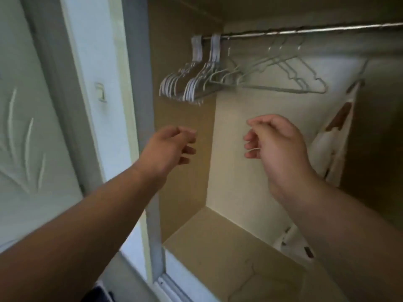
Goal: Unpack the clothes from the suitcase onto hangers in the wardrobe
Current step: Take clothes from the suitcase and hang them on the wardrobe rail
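Where both hands [168, 149] reach, bare hangers [192, 83] on rail [305, 31].

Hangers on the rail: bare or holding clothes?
Bare: the hangers on the rail show only empty frames.

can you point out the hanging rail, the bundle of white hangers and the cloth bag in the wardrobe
hanging rail [305, 30], head view, on the bare metal bar right of the hooks
bundle of white hangers [192, 88], head view, on the packed shoulders of the nearer bunch
cloth bag [327, 147], head view, on its pale fabric front at the right wall
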A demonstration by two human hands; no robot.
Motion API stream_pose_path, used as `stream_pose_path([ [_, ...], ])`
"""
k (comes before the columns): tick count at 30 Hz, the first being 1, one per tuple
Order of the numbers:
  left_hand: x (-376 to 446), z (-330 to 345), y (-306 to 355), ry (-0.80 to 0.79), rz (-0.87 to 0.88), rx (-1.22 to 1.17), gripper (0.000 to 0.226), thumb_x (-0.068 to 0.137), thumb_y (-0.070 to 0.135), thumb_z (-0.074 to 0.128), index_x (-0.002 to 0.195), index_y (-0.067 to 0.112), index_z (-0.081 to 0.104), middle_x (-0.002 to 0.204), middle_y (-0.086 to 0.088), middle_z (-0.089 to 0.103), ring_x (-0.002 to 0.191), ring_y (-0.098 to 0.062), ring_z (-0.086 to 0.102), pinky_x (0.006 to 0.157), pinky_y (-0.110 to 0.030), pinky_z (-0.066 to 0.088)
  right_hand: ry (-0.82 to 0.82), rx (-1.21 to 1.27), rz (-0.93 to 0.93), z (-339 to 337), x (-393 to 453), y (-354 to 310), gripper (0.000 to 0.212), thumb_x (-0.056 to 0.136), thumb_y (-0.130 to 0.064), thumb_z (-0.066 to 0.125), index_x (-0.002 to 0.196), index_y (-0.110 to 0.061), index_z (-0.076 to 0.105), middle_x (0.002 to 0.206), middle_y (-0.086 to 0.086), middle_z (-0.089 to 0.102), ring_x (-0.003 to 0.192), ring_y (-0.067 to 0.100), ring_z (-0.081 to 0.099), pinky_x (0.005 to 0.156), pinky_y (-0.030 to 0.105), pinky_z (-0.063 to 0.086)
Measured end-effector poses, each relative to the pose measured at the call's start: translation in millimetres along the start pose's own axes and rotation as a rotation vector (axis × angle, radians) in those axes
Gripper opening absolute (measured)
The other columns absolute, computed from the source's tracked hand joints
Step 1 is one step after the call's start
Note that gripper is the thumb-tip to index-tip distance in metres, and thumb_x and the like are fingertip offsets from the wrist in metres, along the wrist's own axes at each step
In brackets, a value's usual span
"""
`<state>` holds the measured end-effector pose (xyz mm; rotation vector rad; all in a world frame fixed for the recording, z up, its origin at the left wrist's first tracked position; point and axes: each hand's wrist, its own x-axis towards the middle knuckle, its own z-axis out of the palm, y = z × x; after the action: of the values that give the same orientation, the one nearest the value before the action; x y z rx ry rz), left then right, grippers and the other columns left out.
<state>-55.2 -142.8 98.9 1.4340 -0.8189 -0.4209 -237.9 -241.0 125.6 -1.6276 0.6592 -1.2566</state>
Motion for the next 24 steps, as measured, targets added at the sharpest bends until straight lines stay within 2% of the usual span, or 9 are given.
stream_pose_path([
  [3,-33,-106,-53,0.159,-0.092,-0.004,0.019,0.102,0.026,0.069,0.113,0.011,0.076,0.109,-0.007,0.079,0.094,-0.024,0.078,0.086,-0.044,0.062,-0.151,0.063,0.082,80,-38,40,0.022,0.103,-0.012,0.058,0.088,-0.021,0.071,0.068,-0.005,0.067,0.067,0.017,0.062,0.061,0.032,0.053],
  [8,-131,-286,-183,0.611,-0.379,-0.057,0.009,0.103,0.019,0.065,0.106,0.015,0.073,0.111,-0.011,0.079,0.095,-0.028,0.076,0.082,-0.043,0.059,-0.303,0.089,0.353,226,-127,131,0.022,0.103,-0.011,0.059,0.086,-0.018,0.069,0.066,-0.002,0.066,0.062,0.016,0.059,0.061,0.031,0.049],
  [11,-196,-376,-265,0.773,-0.62,-0.094,0.011,0.106,0.023,0.062,0.107,0.018,0.071,0.117,-0.011,0.077,0.104,-0.029,0.075,0.087,-0.044,0.059,-0.396,0.07,0.587,300,-194,192,0.015,0.101,-0.015,0.061,0.09,-0.018,0.071,0.076,0.002,0.069,0.068,0.017,0.063,0.065,0.03,0.05],
  [13,-232,-425,-308,0.856,-0.72,-0.106,0.015,0.107,0.021,0.06,0.114,0.014,0.071,0.115,-0.009,0.076,0.107,-0.031,0.074,0.092,-0.047,0.058,-0.451,0.037,0.717,339,-236,224,0.01,0.1,-0.02,0.063,0.096,-0.017,0.072,0.085,0.005,0.071,0.078,0.02,0.067,0.07,0.034,0.052],
  [16,-261,-477,-348,0.896,-0.782,-0.106,0.018,0.107,0.017,0.06,0.12,0.009,0.069,0.116,-0.011,0.076,0.106,-0.033,0.074,0.092,-0.049,0.059,-0.508,0.007,0.833,393,-278,256,0.014,0.101,-0.025,0.064,0.103,-0.015,0.072,0.09,0.005,0.073,0.085,0.022,0.07,0.077,0.037,0.054],
  [21,-278,-526,-395,0.919,-0.908,-0.069,0.016,0.104,0.016,0.063,0.115,0.007,0.07,0.099,-0.011,0.073,0.09,-0.026,0.068,0.077,-0.041,0.057,-0.587,-0.044,0.921,462,-317,287,0.018,0.102,-0.028,0.061,0.108,-0.015,0.072,0.094,0.003,0.075,0.091,0.02,0.073,0.086,0.041,0.059],
  [24,-283,-537,-432,0.922,-0.981,-0.035,0.012,0.103,0.023,0.065,0.109,0.015,0.071,0.105,-0.008,0.078,0.097,-0.024,0.074,0.088,-0.047,0.062,-0.633,-0.071,0.943,491,-330,313,0.017,0.103,-0.027,0.062,0.109,-0.014,0.071,0.093,0.002,0.075,0.089,0.019,0.073,0.08,0.037,0.058],
])
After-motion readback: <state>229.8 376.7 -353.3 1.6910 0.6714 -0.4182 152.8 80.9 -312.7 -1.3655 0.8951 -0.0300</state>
